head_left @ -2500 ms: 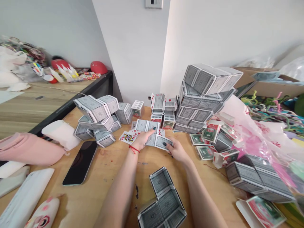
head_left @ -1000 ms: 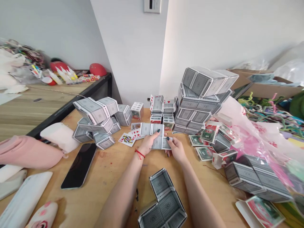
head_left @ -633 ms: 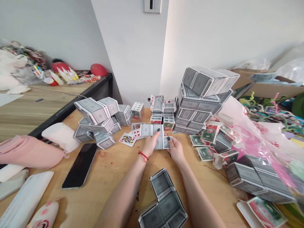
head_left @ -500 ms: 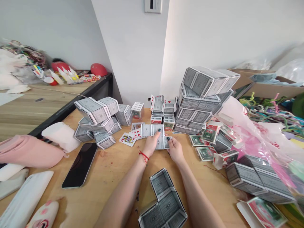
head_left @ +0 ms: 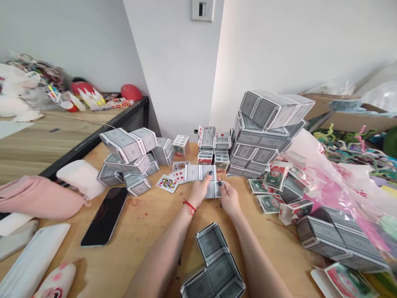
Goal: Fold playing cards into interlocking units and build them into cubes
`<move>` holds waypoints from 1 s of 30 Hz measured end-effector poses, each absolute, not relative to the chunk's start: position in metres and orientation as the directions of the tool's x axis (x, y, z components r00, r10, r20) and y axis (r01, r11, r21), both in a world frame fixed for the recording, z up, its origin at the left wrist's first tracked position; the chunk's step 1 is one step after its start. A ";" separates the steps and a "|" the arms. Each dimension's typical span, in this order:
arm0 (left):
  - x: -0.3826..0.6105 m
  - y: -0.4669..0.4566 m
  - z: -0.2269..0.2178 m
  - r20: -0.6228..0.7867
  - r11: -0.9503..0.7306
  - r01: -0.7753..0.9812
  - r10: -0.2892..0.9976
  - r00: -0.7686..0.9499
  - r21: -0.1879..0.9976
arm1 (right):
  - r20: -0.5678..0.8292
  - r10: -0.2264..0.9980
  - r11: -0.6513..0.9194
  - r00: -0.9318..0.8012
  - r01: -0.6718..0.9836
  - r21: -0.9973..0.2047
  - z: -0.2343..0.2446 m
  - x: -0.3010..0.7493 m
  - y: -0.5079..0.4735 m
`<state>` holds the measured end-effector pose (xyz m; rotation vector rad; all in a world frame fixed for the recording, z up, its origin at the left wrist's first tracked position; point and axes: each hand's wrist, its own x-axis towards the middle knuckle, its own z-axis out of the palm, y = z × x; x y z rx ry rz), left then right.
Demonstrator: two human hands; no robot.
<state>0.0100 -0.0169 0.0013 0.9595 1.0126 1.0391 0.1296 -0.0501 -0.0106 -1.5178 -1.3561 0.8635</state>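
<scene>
Grey-backed playing cards lie joined in an L-like row at the middle of the table. My left hand, with a red string at its wrist, is closed on them, thumb on top. My right hand pinches the near right end of the same cards; its fingertips underneath are hidden. Just left of the cards, face-up playing cards are spread, a queen among them. Between my forearms stands an L-shaped open box of folded cards. Behind my hands are small stacks of card packs.
A tall stack of card-built blocks rises at the right, a lower pile of blocks at the left. A black phone lies on the left. Card boxes, a pink plastic bag and more blocks crowd the right side.
The whole view has shifted slightly, with things appearing a little lower. Both hands keep their hold on the grey-backed cards, hardly moving.
</scene>
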 end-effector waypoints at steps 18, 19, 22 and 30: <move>0.011 -0.020 0.007 -0.123 0.167 -0.211 0.971 0.205 0.963 | 0.109 0.988 0.033 0.107 0.543 -0.839 0.000 0.127 -0.052; 0.011 -0.019 0.006 -0.114 0.158 -0.209 0.971 0.209 0.965 | 0.107 0.988 0.032 0.107 0.547 -0.837 -0.001 0.127 -0.052; 0.011 -0.019 0.005 -0.098 0.145 -0.205 0.970 0.221 0.968 | 0.116 0.989 0.046 0.095 0.546 -0.836 -0.001 0.127 -0.052; 0.009 -0.023 0.013 -0.073 0.108 -0.170 0.978 0.197 0.980 | 0.116 0.991 0.060 0.071 0.536 -0.842 -0.001 0.129 -0.051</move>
